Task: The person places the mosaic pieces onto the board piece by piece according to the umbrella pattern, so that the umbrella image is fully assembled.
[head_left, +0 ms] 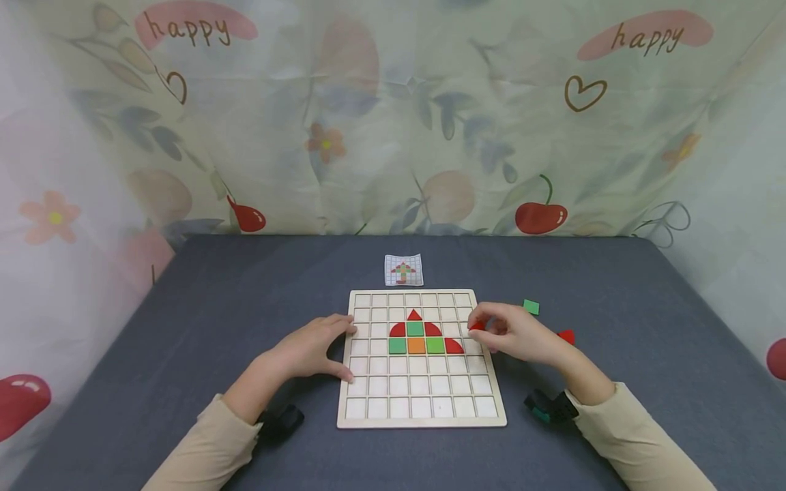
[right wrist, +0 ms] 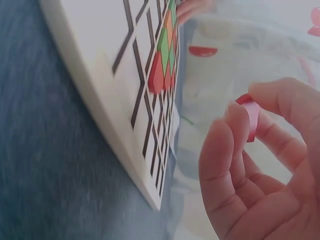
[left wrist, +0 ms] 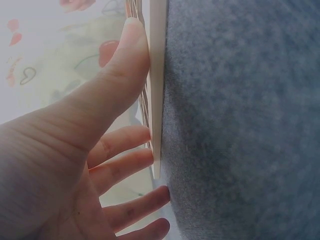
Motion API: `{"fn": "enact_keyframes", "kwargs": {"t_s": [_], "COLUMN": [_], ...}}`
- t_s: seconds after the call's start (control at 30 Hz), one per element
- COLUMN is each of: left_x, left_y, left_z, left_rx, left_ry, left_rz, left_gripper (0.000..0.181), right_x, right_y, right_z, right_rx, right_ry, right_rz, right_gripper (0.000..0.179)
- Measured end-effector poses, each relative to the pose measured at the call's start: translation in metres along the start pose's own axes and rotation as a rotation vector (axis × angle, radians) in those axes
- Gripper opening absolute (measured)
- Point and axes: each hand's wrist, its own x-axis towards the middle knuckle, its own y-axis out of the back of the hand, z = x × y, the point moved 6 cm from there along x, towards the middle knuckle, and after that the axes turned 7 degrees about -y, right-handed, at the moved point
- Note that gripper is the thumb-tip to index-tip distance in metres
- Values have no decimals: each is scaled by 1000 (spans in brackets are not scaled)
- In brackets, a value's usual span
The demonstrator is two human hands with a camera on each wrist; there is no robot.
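Right wrist view has my right hand (head_left: 518,332) with its fingers (right wrist: 216,160) pinched on a small, thin red piece (right wrist: 252,120), one pale pinkish, softly shiny side towards me, the rest a deeper red, part of its outline hidden; from the head view it sits by the right edge of the pale gridded board (head_left: 421,423), which carries a red triangle (head_left: 414,316), red quarter-rounds (head_left: 454,346), green squares (head_left: 415,329) and an orange square (head_left: 416,346). My left hand (head_left: 310,348), fingers spread apart, touches the board's left edge, and a printed card (head_left: 404,271) lies beyond on the dark surface (head_left: 258,293)
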Motion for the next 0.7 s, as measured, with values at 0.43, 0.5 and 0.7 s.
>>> {"fn": "enact_keyframes", "kwargs": {"t_s": [0.43,0.5,0.7], "left_x": [0,0,0], "left_y": [0,0,0], "left_z": [0,0,0], "left_rx": [5,6,1], "left_ry": [-2,-3,-10], "left_rz": [3,4,9], "left_gripper": [80,80,80], "right_x": [11,14,23], "right_y": [-15,-17,-25], "right_z": [-15,-18,-25], "right_rx": [52,44,4], "right_ry": [16,11,14], "right_rz": [-4,-2,-1], "right_gripper": [8,11,18]}}
